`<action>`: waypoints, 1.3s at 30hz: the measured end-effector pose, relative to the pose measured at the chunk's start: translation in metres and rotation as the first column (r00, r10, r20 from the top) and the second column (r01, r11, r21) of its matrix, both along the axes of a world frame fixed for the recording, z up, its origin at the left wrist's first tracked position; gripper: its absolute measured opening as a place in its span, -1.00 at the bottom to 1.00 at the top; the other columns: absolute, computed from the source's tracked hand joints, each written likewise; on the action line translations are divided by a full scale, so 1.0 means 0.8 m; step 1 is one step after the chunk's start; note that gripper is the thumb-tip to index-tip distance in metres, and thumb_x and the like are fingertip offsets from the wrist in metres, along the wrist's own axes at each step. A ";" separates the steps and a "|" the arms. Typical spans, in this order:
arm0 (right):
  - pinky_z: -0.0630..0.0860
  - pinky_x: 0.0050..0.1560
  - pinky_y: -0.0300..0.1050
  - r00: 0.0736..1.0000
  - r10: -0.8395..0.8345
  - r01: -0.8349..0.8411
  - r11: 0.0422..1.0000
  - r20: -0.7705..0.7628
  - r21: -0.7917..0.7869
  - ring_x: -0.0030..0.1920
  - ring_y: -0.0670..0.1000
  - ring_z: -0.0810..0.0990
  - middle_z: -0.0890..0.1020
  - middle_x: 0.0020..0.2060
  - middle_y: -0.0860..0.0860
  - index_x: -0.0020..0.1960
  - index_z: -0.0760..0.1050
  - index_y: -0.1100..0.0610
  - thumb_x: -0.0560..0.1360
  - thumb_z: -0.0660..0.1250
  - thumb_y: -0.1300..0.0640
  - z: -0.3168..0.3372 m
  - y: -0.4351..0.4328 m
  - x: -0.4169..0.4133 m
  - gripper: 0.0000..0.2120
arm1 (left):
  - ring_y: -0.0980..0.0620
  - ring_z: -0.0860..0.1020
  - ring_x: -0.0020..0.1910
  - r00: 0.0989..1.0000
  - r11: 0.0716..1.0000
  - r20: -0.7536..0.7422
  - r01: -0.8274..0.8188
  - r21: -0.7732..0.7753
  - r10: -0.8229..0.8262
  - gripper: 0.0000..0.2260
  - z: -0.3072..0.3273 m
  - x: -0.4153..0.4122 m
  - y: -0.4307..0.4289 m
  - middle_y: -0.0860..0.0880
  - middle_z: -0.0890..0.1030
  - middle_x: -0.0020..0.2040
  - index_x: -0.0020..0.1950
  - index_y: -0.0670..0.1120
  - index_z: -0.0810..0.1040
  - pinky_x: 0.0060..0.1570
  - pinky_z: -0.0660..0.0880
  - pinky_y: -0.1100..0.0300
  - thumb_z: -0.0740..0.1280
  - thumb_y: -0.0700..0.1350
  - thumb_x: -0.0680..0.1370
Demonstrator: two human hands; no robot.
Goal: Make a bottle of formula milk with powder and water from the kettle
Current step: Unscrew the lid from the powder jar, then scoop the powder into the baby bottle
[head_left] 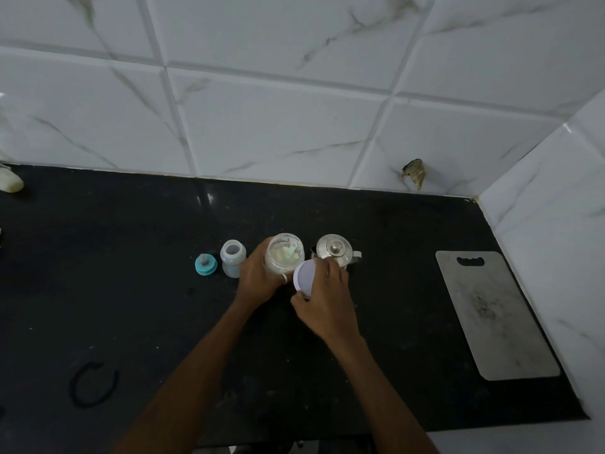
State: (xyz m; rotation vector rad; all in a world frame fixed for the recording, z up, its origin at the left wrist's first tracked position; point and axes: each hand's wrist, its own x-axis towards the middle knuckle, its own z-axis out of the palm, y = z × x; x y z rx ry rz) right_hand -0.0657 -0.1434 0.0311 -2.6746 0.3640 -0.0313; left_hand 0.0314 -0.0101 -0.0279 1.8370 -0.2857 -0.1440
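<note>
On the black counter [131, 306] my left hand [258, 275] grips the side of a clear powder jar [284, 253]. The jar stands open, with pale powder and a light green scoop inside. My right hand [325, 301] holds the jar's white round lid [305, 278] just right of the jar, tilted and off the rim. An uncapped baby bottle [232, 258] stands left of the jar. Its teal collar with the teat [206, 264] lies further left. A small steel kettle [335, 251] with a knobbed lid stands behind my right hand.
A grey cutting board [494, 316] lies on the counter at the right, near the tiled side wall. A pale object [10, 182] sits at the far left by the back wall. A dark ring mark [93, 385] shows on the counter at the front left.
</note>
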 end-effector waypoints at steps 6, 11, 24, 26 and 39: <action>0.47 0.28 0.01 0.991 -0.085 0.083 0.996 -0.104 -0.026 0.38 0.14 0.36 0.38 0.42 0.10 0.50 0.25 0.15 0.45 0.44 -0.01 -0.032 -0.006 -0.024 -0.29 | 0.37 0.51 0.17 0.999 0.998 0.046 -0.021 0.060 0.018 -0.36 0.002 0.001 -0.001 0.43 0.52 0.16 0.19 0.45 0.41 0.08 0.37 0.56 0.63 0.16 0.21; 0.41 0.30 0.00 0.972 -0.067 0.050 0.996 -0.226 -0.078 0.38 0.15 0.34 0.36 0.41 0.12 0.47 0.25 0.16 0.50 0.38 -0.02 -0.055 -0.014 -0.022 -0.37 | 0.37 0.51 0.17 0.999 0.997 0.037 -0.024 0.075 0.021 -0.35 0.002 0.000 -0.003 0.44 0.51 0.17 0.19 0.44 0.41 0.08 0.38 0.54 0.63 0.16 0.21; 0.41 0.34 0.14 0.966 -0.099 0.065 0.987 -0.239 -0.145 0.38 0.16 0.39 0.38 0.42 0.11 0.51 0.21 0.12 0.48 0.37 -0.23 -0.065 -0.017 -0.022 -0.24 | 0.37 0.53 0.16 1.000 0.997 0.008 -0.025 0.078 0.024 -0.35 0.006 -0.001 -0.003 0.44 0.53 0.14 0.18 0.47 0.39 0.06 0.39 0.54 0.62 0.16 0.21; 0.44 0.29 0.14 0.978 -0.111 0.083 0.984 -0.177 -0.156 0.35 0.15 0.42 0.43 0.38 0.09 0.47 0.28 0.10 0.49 0.34 -0.27 -0.057 -0.013 -0.023 -0.30 | 0.36 0.53 0.16 1.000 0.997 0.003 -0.024 0.078 0.024 -0.35 0.006 0.000 -0.003 0.43 0.53 0.15 0.19 0.43 0.40 0.07 0.39 0.53 0.62 0.17 0.21; 0.51 0.19 0.07 0.978 0.161 -0.151 0.985 0.130 -0.086 0.28 0.14 0.46 0.45 0.33 0.11 0.31 0.56 0.09 0.59 0.32 0.19 0.031 -0.009 0.072 -0.71 | 0.14 0.53 0.27 0.999 0.987 0.006 -0.044 0.152 0.044 -0.32 -0.003 -0.001 -0.005 0.08 0.57 0.28 0.39 0.02 0.44 0.26 0.51 0.03 0.60 0.00 0.32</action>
